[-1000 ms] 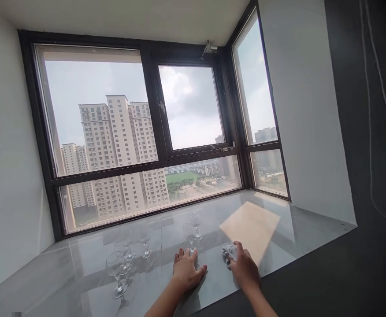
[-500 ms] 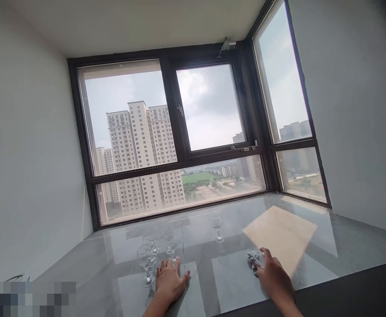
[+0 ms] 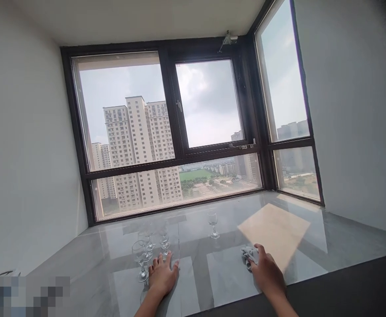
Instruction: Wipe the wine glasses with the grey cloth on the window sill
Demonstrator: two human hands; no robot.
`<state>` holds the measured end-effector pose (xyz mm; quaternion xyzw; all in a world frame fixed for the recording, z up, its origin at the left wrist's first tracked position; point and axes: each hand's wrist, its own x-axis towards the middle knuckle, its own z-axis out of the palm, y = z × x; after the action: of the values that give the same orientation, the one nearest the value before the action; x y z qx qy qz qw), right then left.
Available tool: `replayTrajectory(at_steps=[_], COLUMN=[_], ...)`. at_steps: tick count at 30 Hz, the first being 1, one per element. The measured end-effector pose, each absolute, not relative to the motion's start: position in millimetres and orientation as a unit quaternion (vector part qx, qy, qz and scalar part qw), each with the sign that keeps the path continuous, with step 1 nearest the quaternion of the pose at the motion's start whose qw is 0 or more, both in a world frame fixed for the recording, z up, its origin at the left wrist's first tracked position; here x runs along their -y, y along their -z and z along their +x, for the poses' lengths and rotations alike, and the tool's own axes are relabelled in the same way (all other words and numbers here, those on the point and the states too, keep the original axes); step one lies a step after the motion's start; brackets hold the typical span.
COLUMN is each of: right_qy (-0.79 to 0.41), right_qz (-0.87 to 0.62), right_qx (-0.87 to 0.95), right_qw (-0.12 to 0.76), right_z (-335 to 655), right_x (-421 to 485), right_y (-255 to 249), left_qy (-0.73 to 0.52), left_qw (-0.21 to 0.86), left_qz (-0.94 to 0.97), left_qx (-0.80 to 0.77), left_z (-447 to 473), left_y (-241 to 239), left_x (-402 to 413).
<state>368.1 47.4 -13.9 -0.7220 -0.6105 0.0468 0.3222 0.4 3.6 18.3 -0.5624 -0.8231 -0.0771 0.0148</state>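
My left hand (image 3: 162, 274) rests palm down on the glossy grey windowsill (image 3: 90, 259), its fingers spread. Close beside it on the left stands a clear stemmed glass (image 3: 140, 252). More stemmed glasses (image 3: 164, 237) are grouped just beyond its fingertips; whether the fingers touch any of them I cannot tell. Bunched in the closed fingers of my right hand (image 3: 268, 272) is a grey-white cloth (image 3: 247, 256), down at the sill surface. Another stemmed glass (image 3: 213, 222) stands upright by itself, farther back between the two hands.
A dark-framed window (image 3: 176, 162) rises behind the sill and turns the corner at the right. Bright sunlight (image 3: 275, 224) falls on the sill beyond the cloth. The sill's dark front face (image 3: 338, 286) lies at lower right. White walls flank both sides.
The whole view has shifted slightly, so everything appears a little farther left. My left thumb sits somewhat nearer its fingers. The cloth stays in my right hand, and the glasses remain standing.
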Motion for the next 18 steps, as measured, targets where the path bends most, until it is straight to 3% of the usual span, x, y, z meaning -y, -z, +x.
replayTrajectory(at_steps=[10, 18], right_qy=[-0.050, -0.049], right_qz=[-0.725, -0.725], right_qx=[0.606, 0.592], right_qw=[0.323, 0.349], right_z=[364, 363], right_x=[-42, -43], right_y=[5, 7], left_qy=[0.084, 0.077], left_qw=[0.006, -0.041], left_qz=[-0.642, -0.718], left_qx=[0.762, 0.691], left_z=[66, 159], left_y=[-6, -20], left_x=[17, -78])
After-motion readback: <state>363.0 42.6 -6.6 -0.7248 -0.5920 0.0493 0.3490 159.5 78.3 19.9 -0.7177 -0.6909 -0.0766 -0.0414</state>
